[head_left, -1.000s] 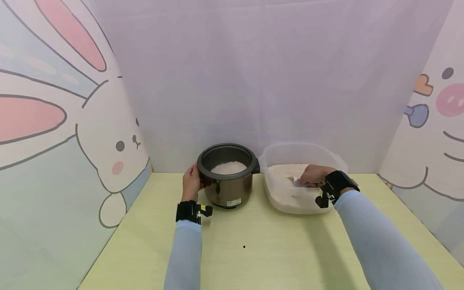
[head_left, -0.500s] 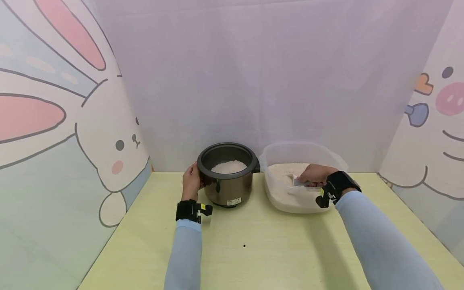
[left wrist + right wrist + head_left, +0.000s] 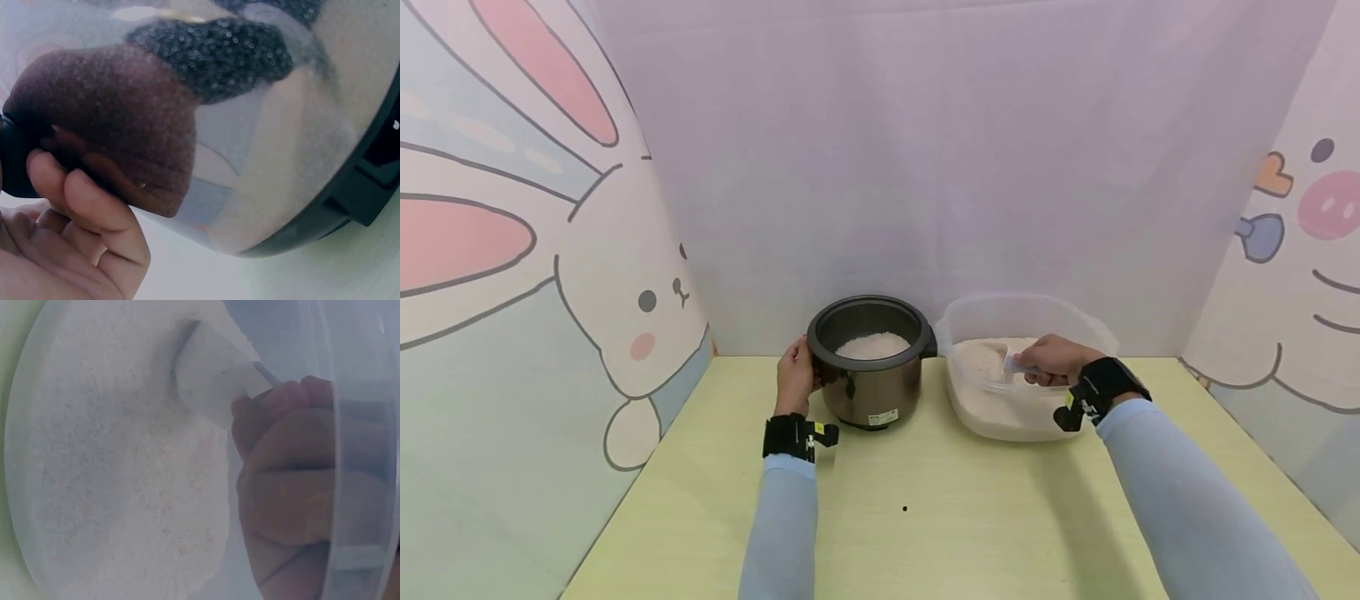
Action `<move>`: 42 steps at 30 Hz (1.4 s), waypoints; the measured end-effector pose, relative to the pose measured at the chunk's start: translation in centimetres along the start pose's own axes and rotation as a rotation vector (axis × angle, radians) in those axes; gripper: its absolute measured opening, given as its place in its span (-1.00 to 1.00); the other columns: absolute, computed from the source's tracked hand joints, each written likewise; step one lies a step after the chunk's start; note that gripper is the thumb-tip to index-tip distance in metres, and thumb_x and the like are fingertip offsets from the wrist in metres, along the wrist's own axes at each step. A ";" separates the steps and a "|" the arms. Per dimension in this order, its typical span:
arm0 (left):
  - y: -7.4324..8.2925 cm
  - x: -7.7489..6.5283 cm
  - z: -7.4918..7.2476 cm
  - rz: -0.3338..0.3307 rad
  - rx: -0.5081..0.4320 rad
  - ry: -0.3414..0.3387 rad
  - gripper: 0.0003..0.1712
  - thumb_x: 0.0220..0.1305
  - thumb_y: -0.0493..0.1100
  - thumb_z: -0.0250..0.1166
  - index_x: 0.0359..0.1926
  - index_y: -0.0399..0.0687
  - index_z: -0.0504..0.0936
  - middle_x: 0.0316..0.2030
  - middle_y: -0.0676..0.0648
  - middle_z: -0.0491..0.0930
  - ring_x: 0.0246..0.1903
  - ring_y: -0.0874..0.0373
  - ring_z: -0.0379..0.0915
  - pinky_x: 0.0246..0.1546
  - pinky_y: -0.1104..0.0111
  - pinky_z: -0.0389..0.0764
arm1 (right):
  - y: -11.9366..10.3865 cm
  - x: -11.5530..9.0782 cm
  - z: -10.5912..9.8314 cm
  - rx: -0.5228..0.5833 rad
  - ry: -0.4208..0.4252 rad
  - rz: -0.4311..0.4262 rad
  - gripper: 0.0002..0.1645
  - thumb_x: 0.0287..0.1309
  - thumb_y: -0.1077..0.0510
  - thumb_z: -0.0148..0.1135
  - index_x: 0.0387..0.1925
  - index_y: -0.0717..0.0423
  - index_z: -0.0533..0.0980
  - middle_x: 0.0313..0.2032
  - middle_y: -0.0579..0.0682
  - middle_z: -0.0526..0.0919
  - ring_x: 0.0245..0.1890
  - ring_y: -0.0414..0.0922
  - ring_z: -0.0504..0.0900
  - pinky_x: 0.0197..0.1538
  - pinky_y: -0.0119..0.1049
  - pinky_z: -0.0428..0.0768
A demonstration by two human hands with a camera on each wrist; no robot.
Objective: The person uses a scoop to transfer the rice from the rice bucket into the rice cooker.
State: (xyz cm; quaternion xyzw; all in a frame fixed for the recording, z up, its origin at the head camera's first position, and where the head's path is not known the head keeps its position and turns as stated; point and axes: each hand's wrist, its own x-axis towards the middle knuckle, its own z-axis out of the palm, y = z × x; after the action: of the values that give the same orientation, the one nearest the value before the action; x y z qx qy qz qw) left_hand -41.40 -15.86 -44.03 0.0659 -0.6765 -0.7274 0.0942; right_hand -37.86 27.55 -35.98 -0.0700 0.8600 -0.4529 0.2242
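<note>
A dark rice cooker [image 3: 880, 392] without a lid stands at the back of the table, with white rice [image 3: 874, 346] in its pot. My left hand [image 3: 794, 379] holds the cooker at its left side, fingers curled at the black side handle [image 3: 17, 159] in the left wrist view. To the right is a translucent plastic bin [image 3: 992, 312] partly filled with rice [image 3: 119, 462]. Inside the bin my right hand [image 3: 1054, 358] grips a small whitish scoop [image 3: 215, 369] by its handle. The scoop's cup is over the rice surface, and the bin wall partly veils the hand.
The cooker's right handle [image 3: 931, 343] sits close to the bin's left rim. A pale curtain [image 3: 880, 167] hangs right behind both vessels. Printed panels border the yellow table [image 3: 955, 533] at left and right. A tiny dark speck [image 3: 905, 508] lies near the front.
My right hand has risen slightly inside the bin, bringing the scoop up from lower in the rice so more of it shows. My left hand stays at the cooker.
</note>
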 end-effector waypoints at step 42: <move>0.0 0.0 0.1 0.016 0.010 0.013 -0.38 0.57 0.25 0.03 0.39 0.00 0.50 -0.27 -0.08 0.42 -0.54 0.21 0.34 -0.47 0.41 0.53 | -4.5 -1.6 0.0 0.396 0.164 -0.091 -0.48 0.67 0.05 -0.29 0.34 0.41 0.11 -0.40 -0.05 0.41 -0.63 -0.27 0.11 -0.52 -0.40 0.22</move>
State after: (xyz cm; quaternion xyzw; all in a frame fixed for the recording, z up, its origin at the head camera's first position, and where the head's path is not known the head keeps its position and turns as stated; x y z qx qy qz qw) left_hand -41.43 -15.74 -44.02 0.0657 -0.6798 -0.7229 0.1042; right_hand -36.82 25.46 -31.77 -0.0263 0.7656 -0.6269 0.1422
